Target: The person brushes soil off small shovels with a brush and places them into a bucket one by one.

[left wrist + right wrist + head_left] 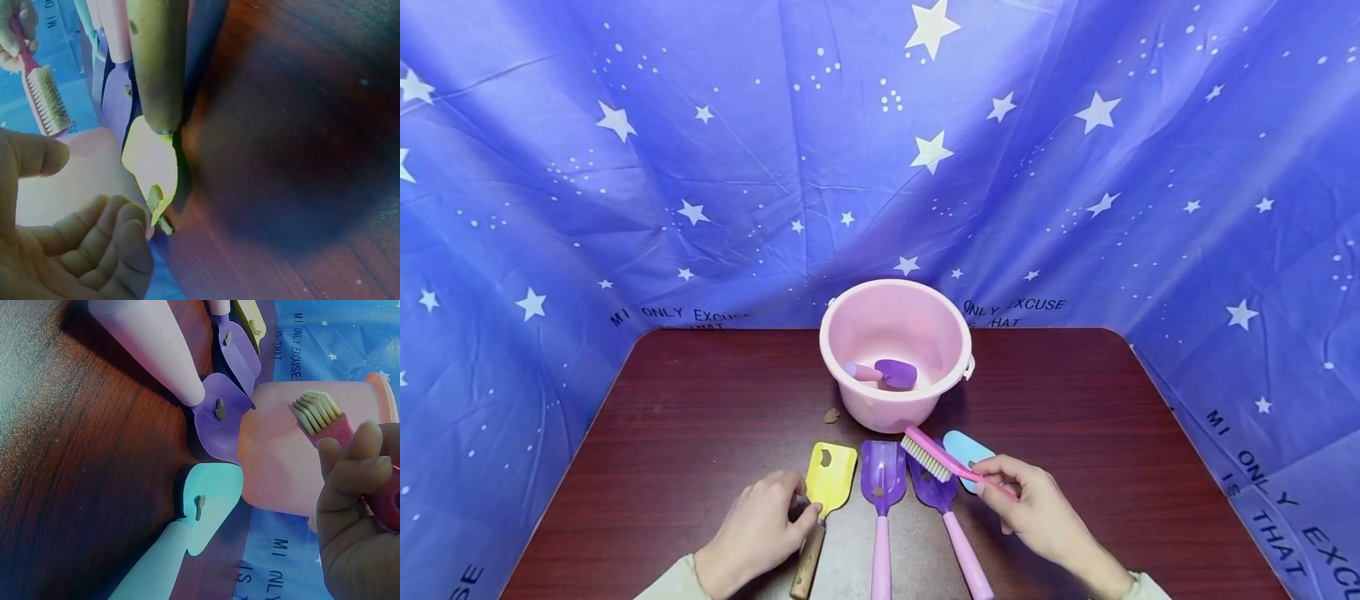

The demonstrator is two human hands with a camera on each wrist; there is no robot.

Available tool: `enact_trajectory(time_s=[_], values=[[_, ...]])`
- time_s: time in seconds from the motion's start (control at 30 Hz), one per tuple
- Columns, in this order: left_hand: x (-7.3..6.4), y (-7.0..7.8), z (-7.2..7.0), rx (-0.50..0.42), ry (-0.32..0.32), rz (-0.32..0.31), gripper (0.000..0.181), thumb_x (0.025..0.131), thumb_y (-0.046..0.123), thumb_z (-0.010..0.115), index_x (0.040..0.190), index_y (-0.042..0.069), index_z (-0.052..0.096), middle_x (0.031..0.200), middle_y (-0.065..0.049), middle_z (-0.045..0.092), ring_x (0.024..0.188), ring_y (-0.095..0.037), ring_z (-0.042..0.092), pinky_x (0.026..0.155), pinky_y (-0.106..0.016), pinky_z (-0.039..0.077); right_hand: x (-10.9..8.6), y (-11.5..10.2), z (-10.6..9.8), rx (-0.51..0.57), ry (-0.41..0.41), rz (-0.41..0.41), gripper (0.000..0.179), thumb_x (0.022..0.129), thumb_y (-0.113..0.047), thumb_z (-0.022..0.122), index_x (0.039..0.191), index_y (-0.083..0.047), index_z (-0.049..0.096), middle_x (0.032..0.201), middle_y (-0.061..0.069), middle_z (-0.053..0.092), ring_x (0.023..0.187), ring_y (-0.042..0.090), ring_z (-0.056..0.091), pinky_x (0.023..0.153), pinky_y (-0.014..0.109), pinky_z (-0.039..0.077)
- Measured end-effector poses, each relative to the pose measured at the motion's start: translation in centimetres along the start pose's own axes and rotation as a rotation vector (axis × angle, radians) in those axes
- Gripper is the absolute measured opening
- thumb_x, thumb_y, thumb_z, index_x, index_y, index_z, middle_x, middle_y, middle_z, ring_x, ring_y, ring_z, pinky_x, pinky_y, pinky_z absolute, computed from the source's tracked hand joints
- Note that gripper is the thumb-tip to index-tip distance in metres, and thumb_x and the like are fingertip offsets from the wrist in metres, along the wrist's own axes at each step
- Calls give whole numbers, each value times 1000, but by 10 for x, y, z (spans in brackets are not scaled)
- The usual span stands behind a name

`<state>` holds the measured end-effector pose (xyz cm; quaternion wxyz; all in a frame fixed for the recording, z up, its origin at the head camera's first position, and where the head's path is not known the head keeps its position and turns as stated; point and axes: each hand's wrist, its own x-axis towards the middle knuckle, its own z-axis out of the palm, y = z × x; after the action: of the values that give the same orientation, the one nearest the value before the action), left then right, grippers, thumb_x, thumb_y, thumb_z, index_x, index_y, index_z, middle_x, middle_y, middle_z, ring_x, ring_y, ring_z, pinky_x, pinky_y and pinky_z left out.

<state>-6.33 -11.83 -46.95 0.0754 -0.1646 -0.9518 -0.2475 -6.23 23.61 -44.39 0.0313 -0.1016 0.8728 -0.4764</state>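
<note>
My right hand (1037, 504) grips a pink brush (957, 467) by its handle, its pale bristles angled over the tilted purple shovel (934, 497) and close to the bucket. Beside the yellow shovel (833, 485) is my left hand (760, 521), with the thumb near the shovel's neck. In the left wrist view its fingers (128, 240) are loosely bent, apart from the thumb, with nothing between them. Another purple shovel (882, 471) lies in the middle. A light blue shovel (215, 487) is partly hidden behind my right hand in the head view. Small brown pieces lie on the shovel blades.
Behind the shovels stands a pink bucket (887, 414), with a small purple-bladed shovel (898, 373) lying inside. A brown scrap (832, 415) rests on the dark red table (700, 433) left of the bucket. A blue star-patterned cloth (760, 167) hangs around the table's back and sides.
</note>
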Motion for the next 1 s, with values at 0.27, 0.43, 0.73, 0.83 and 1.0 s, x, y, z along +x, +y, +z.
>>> enact_trajectory(time_s=[0.27,0.43,0.73,0.83,1.0], values=[[-9,-2,13,39,-104,-95,32,72,41,75,70,22,49,54,12,41,49,-11,45,46,-29,33,0,1,0,31,-1,-25,19,89,-9,66,107,-11,64,71,-7,61,42,10,51,39,27,41],[-15,-1,22,19,-143,-134,38,69,46,75,69,21,47,56,10,43,50,-13,47,46,-32,35,0,2,2,47,-4,-23,18,89,-9,66,107,-11,64,76,-2,62,42,8,51,39,28,41],[-15,-2,29,13,-163,-144,40,69,48,75,66,20,46,56,8,44,48,-13,44,44,-32,32,0,3,4,38,6,-8,19,88,-7,66,107,-10,65,77,0,62,42,7,50,39,28,42],[-16,-3,31,18,-176,-141,39,69,48,75,65,21,47,55,8,44,48,-13,43,45,-32,32,0,4,5,36,7,-16,19,88,-6,66,106,-10,65,76,0,62,42,7,49,39,28,42],[-17,-2,31,32,-194,-129,38,69,47,75,64,22,47,55,8,45,48,-15,45,45,-33,32,0,3,5,38,8,-26,19,88,-5,65,106,-9,65,76,1,62,42,6,49,39,28,42]])
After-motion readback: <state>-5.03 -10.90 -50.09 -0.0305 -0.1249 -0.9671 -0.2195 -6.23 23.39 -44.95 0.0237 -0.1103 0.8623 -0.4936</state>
